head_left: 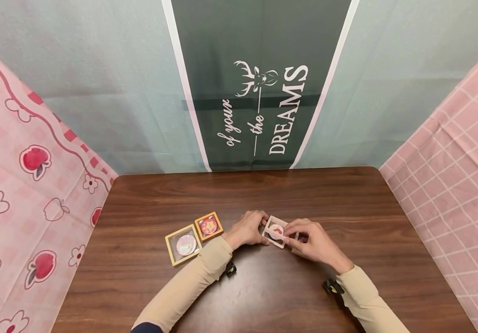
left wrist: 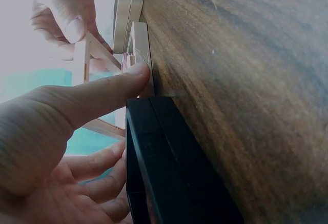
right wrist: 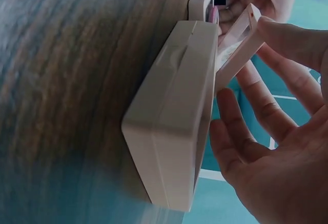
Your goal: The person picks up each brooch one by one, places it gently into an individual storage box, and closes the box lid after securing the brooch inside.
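Observation:
Both hands work at a small pale-pink display frame (head_left: pixel 276 218) holding a round badge (head_left: pixel 276 231). The left hand (head_left: pixel 247 227) grips its lower half (left wrist: pixel 141 37) between thumb and fingers, down at the table. With thumb and fingertips, the right hand (head_left: pixel 313 240) pinches the other half (right wrist: pixel 241 49), which stands tilted up at an angle. Under the right hand lies a larger pale box (right wrist: pixel 169 116), mostly covered in the head view. A black rectangular object (left wrist: pixel 169 157) is beside the left hand; the hand hides it from above.
Left of the hands, an orange display frame (head_left: pixel 198 222) touches or nearly touches a larger yellow one (head_left: pixel 173 252); each contains a round badge. All lie on the brown wooden table (head_left: pixel 247 300). A printed grey-green curtain (head_left: pixel 139 92) hangs along the back edge, with pink cloths at both sides.

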{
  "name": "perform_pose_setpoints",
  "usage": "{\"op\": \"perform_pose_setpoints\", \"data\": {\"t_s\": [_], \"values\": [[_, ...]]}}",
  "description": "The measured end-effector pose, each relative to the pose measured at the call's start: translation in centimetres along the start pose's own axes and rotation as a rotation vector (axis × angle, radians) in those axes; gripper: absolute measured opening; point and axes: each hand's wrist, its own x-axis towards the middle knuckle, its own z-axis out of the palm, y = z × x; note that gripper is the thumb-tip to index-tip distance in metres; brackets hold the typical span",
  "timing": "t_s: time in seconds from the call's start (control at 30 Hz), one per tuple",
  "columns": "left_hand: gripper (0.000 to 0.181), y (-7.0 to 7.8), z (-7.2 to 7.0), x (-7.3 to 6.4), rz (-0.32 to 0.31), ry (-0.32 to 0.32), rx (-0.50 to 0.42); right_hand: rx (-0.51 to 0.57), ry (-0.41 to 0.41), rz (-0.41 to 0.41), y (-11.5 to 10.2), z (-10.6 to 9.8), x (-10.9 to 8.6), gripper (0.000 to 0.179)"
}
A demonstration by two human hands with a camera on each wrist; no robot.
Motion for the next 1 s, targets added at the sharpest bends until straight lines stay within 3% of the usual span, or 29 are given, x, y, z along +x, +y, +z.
{"op": "perform_pose_setpoints", "data": {"t_s": [0.43,0.7,1.0], "values": [[0.061,0.02,-0.16,0.04,0.006,-0.018,0.001,-0.081,-0.050,-0.012,-0.22,0.39,0.18,0.017],[0.064,0.02,-0.53,0.06,0.026,-0.058,0.009,-0.089,-0.084,0.044,-0.33,0.67,-0.15,0.015],[0.058,0.10,-0.79,0.32,-0.020,-0.094,-0.036,-0.101,-0.099,0.055,-0.56,0.91,-0.05,0.014]]}}
